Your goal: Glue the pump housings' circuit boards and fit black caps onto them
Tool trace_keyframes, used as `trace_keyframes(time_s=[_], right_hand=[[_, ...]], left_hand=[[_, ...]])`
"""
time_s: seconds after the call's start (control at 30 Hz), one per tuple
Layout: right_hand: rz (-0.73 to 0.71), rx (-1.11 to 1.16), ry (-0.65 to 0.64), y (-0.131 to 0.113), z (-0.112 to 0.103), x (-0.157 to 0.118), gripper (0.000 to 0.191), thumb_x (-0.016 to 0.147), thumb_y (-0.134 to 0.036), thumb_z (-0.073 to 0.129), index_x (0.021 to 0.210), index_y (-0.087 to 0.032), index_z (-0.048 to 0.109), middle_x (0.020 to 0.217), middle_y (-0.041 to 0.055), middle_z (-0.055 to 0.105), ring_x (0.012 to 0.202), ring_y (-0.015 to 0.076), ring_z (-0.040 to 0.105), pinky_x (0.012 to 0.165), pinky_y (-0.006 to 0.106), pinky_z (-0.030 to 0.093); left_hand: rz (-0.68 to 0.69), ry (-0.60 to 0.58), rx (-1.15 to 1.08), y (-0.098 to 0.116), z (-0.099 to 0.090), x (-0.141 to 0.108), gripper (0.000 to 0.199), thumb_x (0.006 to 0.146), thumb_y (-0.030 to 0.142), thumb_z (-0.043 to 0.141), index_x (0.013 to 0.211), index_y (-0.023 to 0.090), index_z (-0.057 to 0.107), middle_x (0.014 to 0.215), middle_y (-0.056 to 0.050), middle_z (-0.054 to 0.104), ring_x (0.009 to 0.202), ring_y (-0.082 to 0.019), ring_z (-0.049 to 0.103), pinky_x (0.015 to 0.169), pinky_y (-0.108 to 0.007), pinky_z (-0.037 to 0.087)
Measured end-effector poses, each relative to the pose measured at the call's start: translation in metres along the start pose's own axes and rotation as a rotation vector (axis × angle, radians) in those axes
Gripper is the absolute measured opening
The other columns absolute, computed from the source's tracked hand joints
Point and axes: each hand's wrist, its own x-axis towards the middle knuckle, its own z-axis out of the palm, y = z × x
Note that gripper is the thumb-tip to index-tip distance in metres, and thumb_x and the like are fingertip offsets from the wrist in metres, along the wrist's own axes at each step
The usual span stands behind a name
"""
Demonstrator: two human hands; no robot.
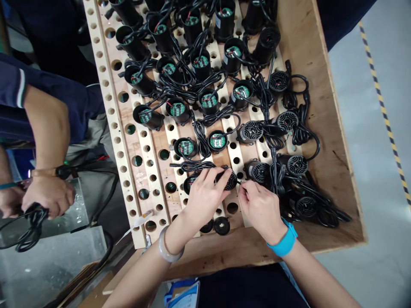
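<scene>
Steadying a black pump (228, 179) at lower centre, left hand (205, 194) fingers wrap it; right hand (260, 209) fingers pinch its wire, apparently threading it.

The left hand (205, 194) holds a small round black plastic pump (230, 179). The right hand (260, 209) pinches its thin black wire (240, 182) over the holey wooden rack (144, 171).

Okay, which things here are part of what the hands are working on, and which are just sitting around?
In hand:
- left hand, grip on the black round finned unit
- right hand, pinching that unit's thin black lead
- perforated wooden rack

Lying about:
- black cylinders with green circuit boards
- two black round caps
- co-worker's hand with a cable bundle
</scene>
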Motion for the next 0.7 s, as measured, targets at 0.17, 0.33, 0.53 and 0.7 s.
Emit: trace_keyframes(time_s=[0.17,0.33,0.53,0.7], right_hand=[[-0.004,0.003,0.015,0.0002,0.0007,0.0003,0.018,0.089,-0.013,0.046,0.073,-0.018,0.052,0.063,0.0,0.059,0.056,0.0128,0.055,0.055,0.026,0.033],[0.0,0.002,0.023,0.0004,0.0008,0.0004,0.017,0.089,-0.013,0.046,0.073,-0.018,0.053,0.063,0.0003,0.059,0.057,0.013,0.056,0.055,0.026,0.033],[-0.003,0.003,0.006,0.0005,0.0004,0.0002,0.016,0.088,-0.012,0.047,0.074,-0.017,0.053,0.066,0.0009,0.06,0.06,0.0133,0.057,0.057,0.026,0.035],[0.01,0.005,-0.004,0.0006,0.0008,-0.0007,0.017,0.088,-0.012,0.047,0.073,-0.017,0.053,0.063,0.0003,0.059,0.059,0.014,0.057,0.056,0.026,0.034]], left_hand=[[0.007,0.007,-0.031,0.0004,0.0021,0.0012,0.047,0.08,0.021,0.068,0.123,0.014,0.052,0.112,-0.012,0.058,0.101,-0.026,0.054,0.086,-0.041,0.052],[-0.003,0.004,-0.036,0.0014,0.0046,0.0007,0.049,0.079,0.021,0.068,0.124,0.011,0.051,0.108,-0.013,0.057,0.098,-0.026,0.053,0.085,-0.041,0.052],[-0.036,0.002,-0.062,0.0036,0.0077,0.0008,0.049,0.08,0.019,0.068,0.125,0.016,0.05,0.107,-0.011,0.056,0.1,-0.026,0.052,0.086,-0.042,0.052],[-0.091,-0.059,-0.036,0.0077,0.0052,0.0044,0.051,0.076,0.017,0.071,0.124,0.012,0.052,0.106,-0.012,0.056,0.098,-0.025,0.051,0.086,-0.041,0.052]])
